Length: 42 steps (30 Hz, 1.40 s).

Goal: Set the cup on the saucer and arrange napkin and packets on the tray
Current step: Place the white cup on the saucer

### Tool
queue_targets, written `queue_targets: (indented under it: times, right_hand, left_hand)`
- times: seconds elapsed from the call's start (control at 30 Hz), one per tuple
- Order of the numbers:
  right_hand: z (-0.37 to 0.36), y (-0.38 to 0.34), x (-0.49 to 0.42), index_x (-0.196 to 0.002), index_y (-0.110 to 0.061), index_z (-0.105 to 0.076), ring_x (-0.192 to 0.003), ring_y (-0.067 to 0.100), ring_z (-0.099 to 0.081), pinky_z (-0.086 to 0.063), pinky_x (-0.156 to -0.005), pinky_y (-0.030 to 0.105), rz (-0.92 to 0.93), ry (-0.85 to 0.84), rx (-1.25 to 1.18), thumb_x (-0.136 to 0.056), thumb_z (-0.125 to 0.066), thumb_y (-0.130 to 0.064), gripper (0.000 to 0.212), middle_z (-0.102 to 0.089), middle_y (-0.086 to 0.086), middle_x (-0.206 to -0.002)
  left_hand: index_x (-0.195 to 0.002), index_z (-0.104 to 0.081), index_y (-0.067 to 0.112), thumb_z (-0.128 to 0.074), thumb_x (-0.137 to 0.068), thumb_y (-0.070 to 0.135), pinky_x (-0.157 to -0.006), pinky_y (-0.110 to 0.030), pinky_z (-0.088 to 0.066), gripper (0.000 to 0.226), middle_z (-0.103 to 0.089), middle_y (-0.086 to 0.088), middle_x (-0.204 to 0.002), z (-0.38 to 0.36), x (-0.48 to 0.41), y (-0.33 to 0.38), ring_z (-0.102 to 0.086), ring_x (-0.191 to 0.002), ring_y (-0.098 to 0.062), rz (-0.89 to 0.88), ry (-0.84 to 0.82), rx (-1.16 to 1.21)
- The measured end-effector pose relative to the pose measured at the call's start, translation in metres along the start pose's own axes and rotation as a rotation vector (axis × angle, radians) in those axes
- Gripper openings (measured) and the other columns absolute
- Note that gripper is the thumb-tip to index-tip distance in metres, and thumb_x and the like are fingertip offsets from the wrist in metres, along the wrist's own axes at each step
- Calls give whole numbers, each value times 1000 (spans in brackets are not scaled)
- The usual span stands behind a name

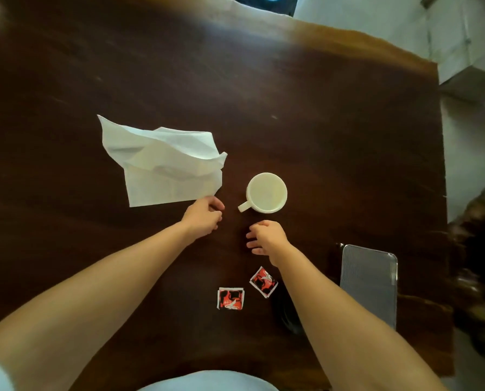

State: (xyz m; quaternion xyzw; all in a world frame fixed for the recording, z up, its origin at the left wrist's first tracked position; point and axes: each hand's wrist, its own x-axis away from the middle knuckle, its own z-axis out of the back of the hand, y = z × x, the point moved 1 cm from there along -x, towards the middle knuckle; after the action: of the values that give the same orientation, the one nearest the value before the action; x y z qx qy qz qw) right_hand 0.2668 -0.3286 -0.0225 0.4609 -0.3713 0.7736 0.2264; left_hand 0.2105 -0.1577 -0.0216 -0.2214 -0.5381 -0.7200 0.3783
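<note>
A: White ceramic cup: where is it located?
B: On the dark wooden table; no saucer is seen. The crumpled white paper napkin lies left, two red packets nearer.
A: Hands?
B: Left hand loosely curled beside the napkin, right hand spread; nothing is gripped, presumably pre-reach.

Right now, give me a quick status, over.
Left hand and right hand empty, near cup. Napkin, two packets on table. No saucer visible.

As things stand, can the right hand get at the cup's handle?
Probably yes. The right hand hovers empty just short of the cup, whose handle points toward it, with only bare table between them.
</note>
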Motion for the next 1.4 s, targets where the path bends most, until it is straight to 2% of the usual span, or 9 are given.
queue_targets:
  times: [0.1,0.2,0.37,0.53,0.73,0.9,1.07,1.23,1.4]
  right_hand:
    - [10,2,-10,-115,-10,-55,-72,21,-66,-55,-63,32,-48,18,-117,-99,-51,-13,17,-67,7,-91]
    - [10,0,-21,-118,-10,-51,-72,21,-67,-56,-65,34,-41,55,-233,-95,-58,-11,24,-67,9,-96]
    - [6,-10,-33,-132,-22,-30,-74,20,-70,-59,-61,32,65,159,-325,-79,-73,-1,71,-68,14,-108]
    - [11,-20,-34,-141,-42,-18,-94,21,-66,-63,-72,39,203,243,-202,-68,-78,6,106,-52,2,-117]
    - [19,-17,-25,-144,-36,-21,-93,19,-61,-62,-77,42,201,223,-106,-68,-77,9,105,-50,1,-118]
    - [7,11,-4,-140,-36,-25,-101,22,-62,-62,-79,45,185,207,-38,-64,-80,5,103,-55,2,-119]
    - [1,47,24,-140,-32,-26,-105,23,-59,-61,-80,44,140,154,58,-64,-83,2,100,-53,3,-119]
    - [11,78,52,-139,-27,-31,-110,23,-53,-61,-81,43,183,46,118,-67,-82,3,93,-48,4,-125]
    - [19,105,71,-138,-29,-31,-108,20,-50,-61,-81,41,209,58,123,-66,-84,2,95,-46,1,-128]
  left_hand:
    - [-112,-62,24,-54,-92,7,-75,-35,-58,27,-67,-2,-101,-12,-11,15,-68,-90,-22,-98,21,-20]
    - [-127,-57,21,-51,-92,-2,-77,-29,-47,43,-60,-4,-120,-21,-20,34,-59,-105,-21,-169,60,-77]
    - [-154,-31,25,-49,-85,-14,-102,-38,-49,82,-42,-6,-154,-29,-33,56,-51,-129,-28,-199,-34,-113]
    - [-156,-26,30,-56,-86,-4,-108,-47,-44,83,-41,-2,-156,-37,-38,62,-54,-129,-30,-216,-128,-156]
    - [-149,-39,27,-72,-81,2,-107,-42,-45,79,-54,-5,-144,-38,-26,56,-48,-134,-25,-193,-144,-77]
    - [-144,-44,26,-72,-81,1,-100,-40,-50,74,-58,-5,-138,-44,6,32,-53,-128,-26,-164,-113,-78]
    - [-140,-47,24,-70,-81,-2,-81,-30,-49,68,-59,-6,-135,-50,40,0,-58,-118,-23,-103,-122,-112]
    - [-129,-51,19,-76,-76,-1,-85,-37,-56,62,-58,-7,-125,-56,77,-13,-59,-105,-20,-93,-156,-188]
    - [-119,-45,20,-83,-72,3,-76,-31,-52,62,-58,-3,-120,-71,100,-20,-57,-99,-14,-167,-170,-299]
